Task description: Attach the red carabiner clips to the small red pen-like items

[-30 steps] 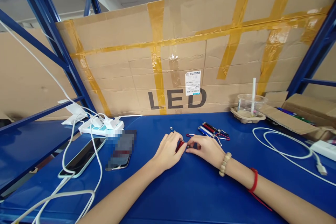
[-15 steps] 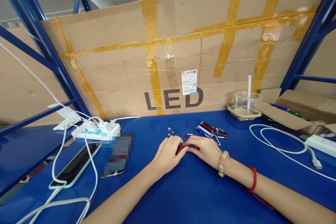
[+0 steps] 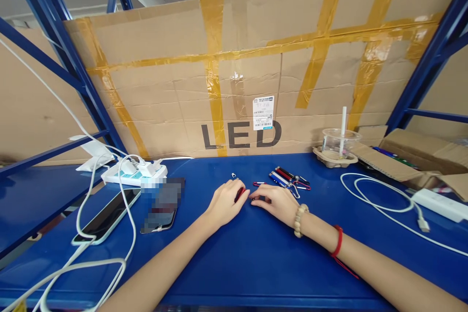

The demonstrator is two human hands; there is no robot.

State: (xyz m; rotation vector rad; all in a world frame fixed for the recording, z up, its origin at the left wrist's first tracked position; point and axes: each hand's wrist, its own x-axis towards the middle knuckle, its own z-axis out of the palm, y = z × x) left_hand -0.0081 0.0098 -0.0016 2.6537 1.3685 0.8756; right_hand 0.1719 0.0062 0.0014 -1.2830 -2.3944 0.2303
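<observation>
- A small red keychain torch (image 3: pixel 240 194) is pinched in the left hand (image 3: pixel 224 201), low over the blue shelf top (image 3: pixel 256 253), approx. centre; only the red body shows, rest hidden by fingers.
- Right hand (image 3: pixel 276 201) fingertips are curled together at the torch's free end; whether sth tiny is gripped there can't be told.
- Risk: a small loose part could be dropped and roll across the smooth top, since nothing is there to catch it.
- Risk: the tiny silver part (image 3: pixel 233 176) just beyond the left hand could be knocked away by a knuckle.
- Risk: the pile of keychain torches (image 3: pixel 288 178) nr the right hand could be scattered by a wrist sweep.
- Pose: both forearms are laid flat on the top, hands meeting; bead bracelet (image 3: pixel 300 214) and red cord (image 3: pixel 338 241) are seen on the right wrist.
</observation>
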